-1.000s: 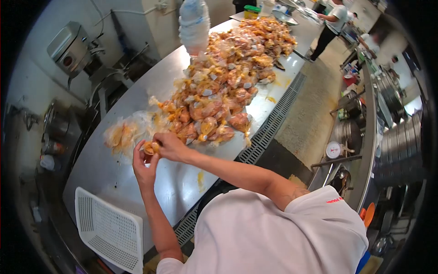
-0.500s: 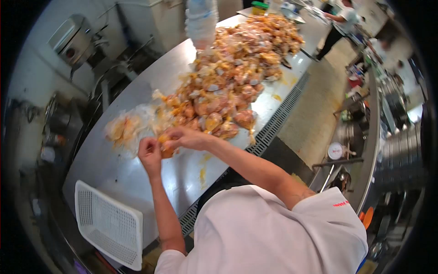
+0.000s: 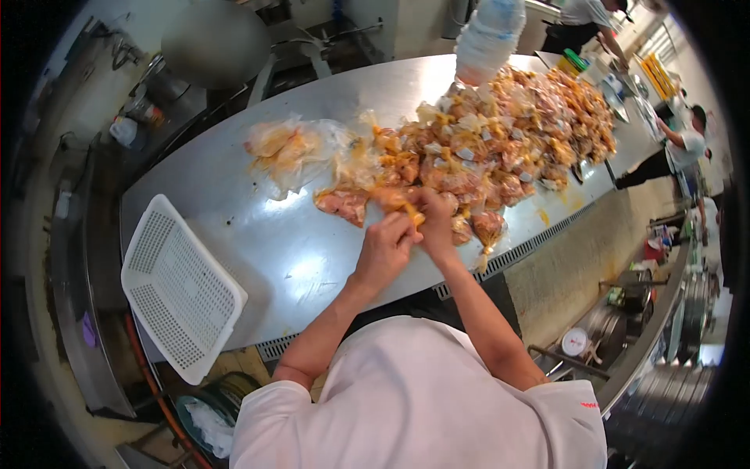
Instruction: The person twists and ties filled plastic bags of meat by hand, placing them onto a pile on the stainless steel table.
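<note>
My left hand (image 3: 384, 248) and my right hand (image 3: 434, 220) meet over the metal table (image 3: 301, 270), at the near edge of a big pile of filled plastic bags (image 3: 508, 148). Between them is a small plastic bag with orange-yellow contents (image 3: 412, 209); the fingers of both hands are closed on it. Just left of my hands a bag of reddish pieces (image 3: 342, 205) lies on the table. Beyond that bag rest loose clear bags with yellowish stains (image 3: 293, 148). Exactly how the fingers grip the bag is partly hidden.
A white perforated basket (image 3: 183, 289) sits at the table's left end. Stacked clear tubs (image 3: 490, 39) stand behind the pile. Other people (image 3: 683, 144) work at the far right. A scale (image 3: 575, 341) is on the right-hand shelf.
The view has swung left, so the table and pile appear further right. My hands are now close together at the bag, and a bag of reddish pieces shows to their left.
</note>
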`<action>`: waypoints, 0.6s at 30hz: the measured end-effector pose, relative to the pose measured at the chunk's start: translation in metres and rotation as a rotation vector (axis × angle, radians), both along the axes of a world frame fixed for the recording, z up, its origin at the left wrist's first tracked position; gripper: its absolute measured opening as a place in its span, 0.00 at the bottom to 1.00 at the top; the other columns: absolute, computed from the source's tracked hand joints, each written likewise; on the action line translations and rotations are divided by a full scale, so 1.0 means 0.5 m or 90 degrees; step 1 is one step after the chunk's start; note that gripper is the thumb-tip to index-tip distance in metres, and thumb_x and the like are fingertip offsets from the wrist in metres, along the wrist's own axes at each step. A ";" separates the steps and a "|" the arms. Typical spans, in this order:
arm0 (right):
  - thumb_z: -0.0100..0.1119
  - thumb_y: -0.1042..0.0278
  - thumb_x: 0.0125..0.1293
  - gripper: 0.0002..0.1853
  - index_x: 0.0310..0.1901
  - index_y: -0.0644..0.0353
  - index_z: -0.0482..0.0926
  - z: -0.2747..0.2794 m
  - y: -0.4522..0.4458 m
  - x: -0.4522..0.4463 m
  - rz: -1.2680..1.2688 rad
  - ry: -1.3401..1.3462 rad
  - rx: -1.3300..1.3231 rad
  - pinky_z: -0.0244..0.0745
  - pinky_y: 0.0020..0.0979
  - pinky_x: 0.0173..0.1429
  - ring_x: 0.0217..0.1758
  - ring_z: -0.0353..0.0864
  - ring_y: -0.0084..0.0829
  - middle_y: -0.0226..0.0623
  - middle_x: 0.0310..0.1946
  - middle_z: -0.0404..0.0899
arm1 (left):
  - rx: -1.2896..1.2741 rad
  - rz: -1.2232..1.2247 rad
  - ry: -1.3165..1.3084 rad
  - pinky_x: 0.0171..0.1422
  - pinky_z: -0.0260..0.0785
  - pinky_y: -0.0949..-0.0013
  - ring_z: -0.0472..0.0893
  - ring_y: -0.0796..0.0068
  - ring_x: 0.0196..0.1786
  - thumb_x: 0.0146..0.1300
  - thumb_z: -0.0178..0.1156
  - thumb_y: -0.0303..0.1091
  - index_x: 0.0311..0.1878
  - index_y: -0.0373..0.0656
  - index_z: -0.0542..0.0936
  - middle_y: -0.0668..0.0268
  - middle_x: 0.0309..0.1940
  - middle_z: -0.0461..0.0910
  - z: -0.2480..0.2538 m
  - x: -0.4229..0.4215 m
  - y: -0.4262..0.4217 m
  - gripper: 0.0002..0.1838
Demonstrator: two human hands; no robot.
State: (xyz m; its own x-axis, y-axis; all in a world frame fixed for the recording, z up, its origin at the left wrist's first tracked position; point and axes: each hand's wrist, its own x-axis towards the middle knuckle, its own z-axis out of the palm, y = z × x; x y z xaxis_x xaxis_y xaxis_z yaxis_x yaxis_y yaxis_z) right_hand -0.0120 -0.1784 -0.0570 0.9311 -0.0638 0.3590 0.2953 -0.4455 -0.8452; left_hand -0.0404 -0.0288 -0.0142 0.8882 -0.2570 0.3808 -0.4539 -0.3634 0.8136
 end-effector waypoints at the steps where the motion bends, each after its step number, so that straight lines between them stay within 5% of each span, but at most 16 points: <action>1: 0.63 0.82 0.55 0.12 0.41 0.60 0.79 0.005 -0.017 0.019 -0.062 0.025 -0.027 0.75 0.35 0.38 0.36 0.84 0.36 0.43 0.33 0.83 | -0.022 0.001 0.013 0.37 0.70 0.59 0.80 0.57 0.32 0.55 0.69 0.24 0.33 0.35 0.78 0.57 0.30 0.80 -0.001 0.025 0.011 0.08; 3: 0.63 0.82 0.55 0.13 0.42 0.60 0.79 0.019 -0.053 0.047 -0.119 0.048 -0.055 0.76 0.35 0.38 0.37 0.84 0.37 0.43 0.34 0.83 | -0.055 0.028 0.060 0.39 0.72 0.59 0.81 0.55 0.34 0.58 0.67 0.26 0.38 0.36 0.80 0.55 0.34 0.81 -0.025 0.083 0.046 0.07; 5: 0.65 0.82 0.59 0.12 0.45 0.60 0.81 0.040 -0.075 0.066 -0.234 0.002 -0.080 0.79 0.28 0.35 0.36 0.84 0.26 0.36 0.35 0.83 | -0.012 0.173 0.054 0.44 0.74 0.59 0.82 0.56 0.39 0.60 0.67 0.30 0.44 0.39 0.81 0.54 0.38 0.82 -0.067 0.161 0.096 0.11; 8: 0.61 0.83 0.57 0.13 0.45 0.62 0.80 0.032 -0.066 0.071 -0.172 -0.077 -0.075 0.77 0.35 0.37 0.34 0.84 0.36 0.42 0.34 0.83 | 0.194 0.302 0.029 0.51 0.75 0.56 0.82 0.55 0.46 0.62 0.66 0.32 0.48 0.41 0.82 0.52 0.42 0.82 -0.193 0.267 0.153 0.13; 10: 0.61 0.84 0.57 0.14 0.46 0.61 0.80 0.054 -0.027 0.050 -0.111 -0.010 0.037 0.78 0.35 0.38 0.34 0.83 0.38 0.42 0.33 0.82 | 0.426 0.323 0.241 0.55 0.73 0.53 0.80 0.52 0.53 0.63 0.65 0.32 0.47 0.42 0.82 0.51 0.44 0.82 -0.255 0.302 0.154 0.11; 12: 0.62 0.84 0.56 0.16 0.48 0.61 0.80 0.040 -0.015 0.058 0.020 0.031 -0.011 0.79 0.36 0.41 0.36 0.83 0.39 0.41 0.34 0.82 | 0.399 0.329 0.167 0.50 0.73 0.55 0.82 0.53 0.46 0.63 0.65 0.31 0.43 0.40 0.80 0.53 0.40 0.83 -0.244 0.301 0.159 0.09; 13: 0.62 0.84 0.56 0.16 0.48 0.61 0.80 0.047 -0.012 0.067 0.013 0.029 -0.006 0.79 0.36 0.41 0.36 0.83 0.39 0.41 0.34 0.82 | 0.248 0.259 0.127 0.46 0.73 0.58 0.81 0.57 0.41 0.63 0.65 0.30 0.42 0.38 0.78 0.55 0.36 0.82 -0.218 0.298 0.172 0.08; 15: 0.66 0.83 0.55 0.23 0.54 0.57 0.80 0.053 -0.009 0.066 0.119 0.065 -0.054 0.81 0.37 0.50 0.50 0.82 0.42 0.43 0.49 0.81 | 0.037 0.141 0.080 0.38 0.69 0.65 0.74 0.68 0.29 0.64 0.63 0.27 0.38 0.36 0.74 0.62 0.25 0.76 -0.131 0.253 0.177 0.07; 16: 0.66 0.83 0.55 0.23 0.54 0.57 0.80 0.069 0.003 0.065 0.113 0.071 -0.049 0.81 0.37 0.50 0.50 0.82 0.42 0.43 0.49 0.81 | 0.042 0.135 0.085 0.38 0.69 0.65 0.74 0.68 0.29 0.64 0.63 0.27 0.38 0.36 0.74 0.62 0.25 0.76 -0.085 0.232 0.174 0.07; 18: 0.68 0.82 0.53 0.30 0.60 0.51 0.77 0.112 0.043 0.084 0.193 0.010 -0.011 0.77 0.40 0.62 0.64 0.75 0.45 0.45 0.66 0.70 | -0.013 0.037 0.072 0.39 0.67 0.73 0.70 0.80 0.31 0.66 0.62 0.24 0.36 0.38 0.73 0.70 0.26 0.72 -0.007 0.207 0.174 0.06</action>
State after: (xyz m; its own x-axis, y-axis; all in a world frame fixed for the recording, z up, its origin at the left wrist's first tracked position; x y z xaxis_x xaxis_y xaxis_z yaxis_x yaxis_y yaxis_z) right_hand 0.0301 -0.1570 -0.0012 0.9122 0.2234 0.3435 0.4043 -0.3536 -0.8435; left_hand 0.0631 0.0585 -0.0178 0.9391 -0.1974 0.2812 -0.3369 -0.3697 0.8659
